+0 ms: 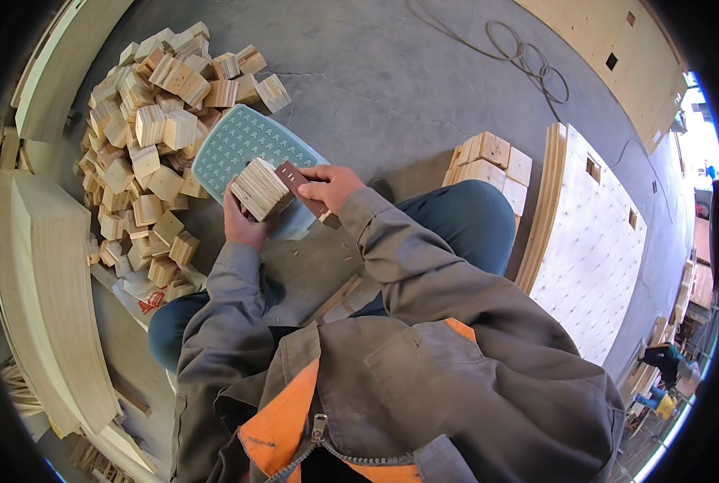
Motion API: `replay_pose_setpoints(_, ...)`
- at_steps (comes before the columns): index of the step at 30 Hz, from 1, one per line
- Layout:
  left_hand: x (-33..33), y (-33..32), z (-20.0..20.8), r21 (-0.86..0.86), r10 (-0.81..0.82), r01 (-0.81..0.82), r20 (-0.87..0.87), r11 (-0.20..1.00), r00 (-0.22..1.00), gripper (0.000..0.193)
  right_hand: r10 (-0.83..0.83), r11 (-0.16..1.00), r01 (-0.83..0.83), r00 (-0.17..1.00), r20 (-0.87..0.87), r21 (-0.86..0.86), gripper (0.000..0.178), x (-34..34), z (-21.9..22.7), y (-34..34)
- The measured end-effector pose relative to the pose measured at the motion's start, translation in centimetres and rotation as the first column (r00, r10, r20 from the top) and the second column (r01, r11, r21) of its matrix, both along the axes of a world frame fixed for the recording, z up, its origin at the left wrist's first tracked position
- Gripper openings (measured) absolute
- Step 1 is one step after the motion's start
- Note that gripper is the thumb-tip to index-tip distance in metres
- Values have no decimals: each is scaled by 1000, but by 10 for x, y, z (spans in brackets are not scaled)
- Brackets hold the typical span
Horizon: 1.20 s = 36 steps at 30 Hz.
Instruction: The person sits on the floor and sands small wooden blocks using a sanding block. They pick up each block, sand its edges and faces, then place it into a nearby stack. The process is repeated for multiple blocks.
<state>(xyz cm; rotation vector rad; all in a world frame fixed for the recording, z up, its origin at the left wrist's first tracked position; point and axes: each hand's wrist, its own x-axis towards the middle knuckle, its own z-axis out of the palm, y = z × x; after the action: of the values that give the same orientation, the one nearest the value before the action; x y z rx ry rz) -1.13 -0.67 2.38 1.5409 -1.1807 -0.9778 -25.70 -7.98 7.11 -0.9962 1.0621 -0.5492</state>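
My left hand (244, 224) is closed round a plywood block (260, 190), its layered edge grain facing up. In my right hand (334, 188) I grip a flat reddish-brown strip (290, 177) with small pale slots in its face, possibly a sanding block. The strip lies against the block's right side; whether it presses there I cannot tell. Both hands are over the near end of a light-blue plastic stool (239, 133) with a raised pattern on top.
A big heap of plywood blocks (146, 121) lies left of the stool. Stacked blocks (488, 165) stand beyond my right knee, beside thick plywood panels (589, 241). Long boards (49, 298) line the left side. A cable (528, 60) coils on the concrete floor. A person (665, 362) is far right.
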Motion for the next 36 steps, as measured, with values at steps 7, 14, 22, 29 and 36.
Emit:
replay_pose_setpoints(7, -12, -3, 13, 52, 5, 5, -202, 999, 979, 109, -61, 996, 66, 996, 71, -66, 47, 23, -6, -14)
replay_pose_setpoints(14, -4, 0, -14, -164, -16, 14, -8, 986, 1000, 104, 52, 930, -23, 996, 70, -367, 53, 65, 28, -52)
replay_pose_setpoints(22, 2, 0, -37, -284, 28, -29, -6, 958, 1000, 106, -14, 587, -266, 941, -338, -765, 55, 53, 44, -9)
replay_pose_setpoints(29, 3, 2, -25, -144, 112, -91, 140, 985, 984, 106, -143, 729, -108, 942, -304, -676, 52, -28, 58, 31)
replay_pose_setpoints(36, 14, -1, 38, -119, 546, -656, -456, 745, 703, 75, -306, 752, 43, 906, -291, -658, 52, -58, 58, 28)
